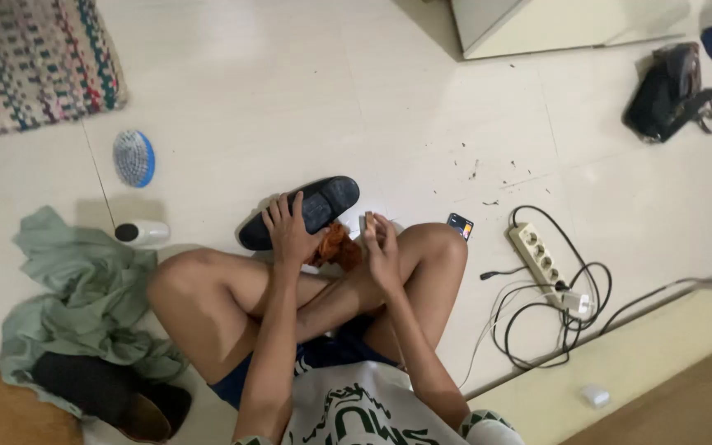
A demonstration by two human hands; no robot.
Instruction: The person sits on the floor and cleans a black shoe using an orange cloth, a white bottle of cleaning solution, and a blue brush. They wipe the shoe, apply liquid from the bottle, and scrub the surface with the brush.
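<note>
Seated cross-legged on pale tiled floor [290, 99]; torso cut off at bottom edge. Green cloth [84, 288] heaped at left, partly covering second dark shoe [117, 400]. Black shoe [302, 213] lying on floor just ahead of knees: matte, low-cut, sole side hard to make out. Left hand [288, 235] pressed flat on shoe, fingers spread, gripping nothing. Orange rag [337, 245] bunched between both hands, partly hidden. Right hand [379, 243] curled closed around small pale object [367, 221], kind not discernible. Power strip [540, 255] with tangled cables at right.
</note>
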